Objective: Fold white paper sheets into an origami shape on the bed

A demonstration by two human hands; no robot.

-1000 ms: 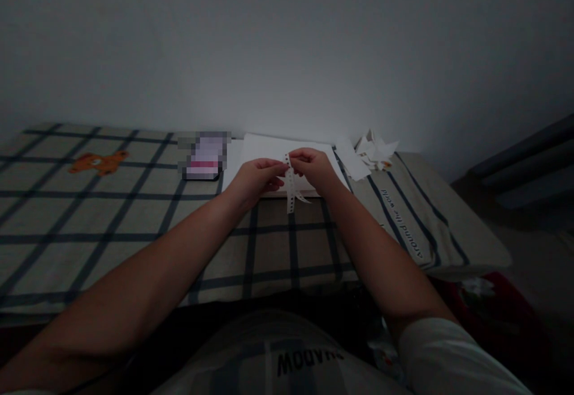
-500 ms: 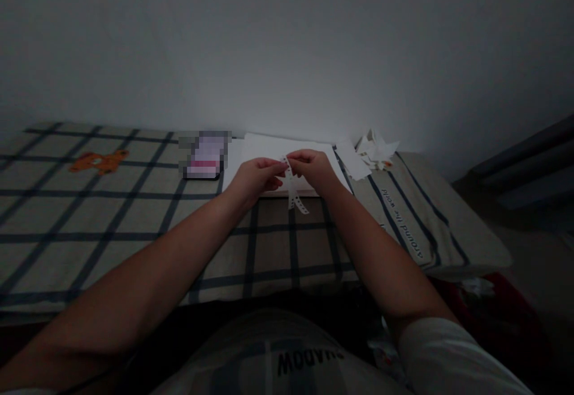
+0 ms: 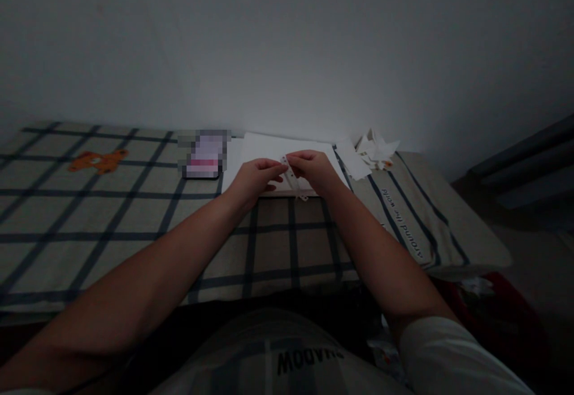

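Observation:
Between my two hands, above the front part of a white paper stack (image 3: pixel 287 144), is a narrow white paper strip (image 3: pixel 295 184) with dark marks or holes along it. My left hand (image 3: pixel 260 177) pinches the strip near its upper end from the left, thumb and forefinger together. From the right, my right hand (image 3: pixel 314 168) pinches the same end, its fingertips almost touching the left ones. The strip's lower part hangs down at a slant over the stack's front edge and looks folded or doubled. Its exact shape at the fingertips is hidden.
A phone (image 3: pixel 205 155) with a blurred screen lies left of the paper. Torn or crumpled paper scraps (image 3: pixel 375 149) lie to the right. An orange bear-shaped piece (image 3: pixel 97 161) rests far left on the checked cloth (image 3: pixel 147 216). A wall (image 3: pixel 287 48) rises behind.
The strip's hanging tails, which were spread apart and longer, now hang shorter, closer together and swung slightly to the right. Both hands keep their pinch in nearly the same place.

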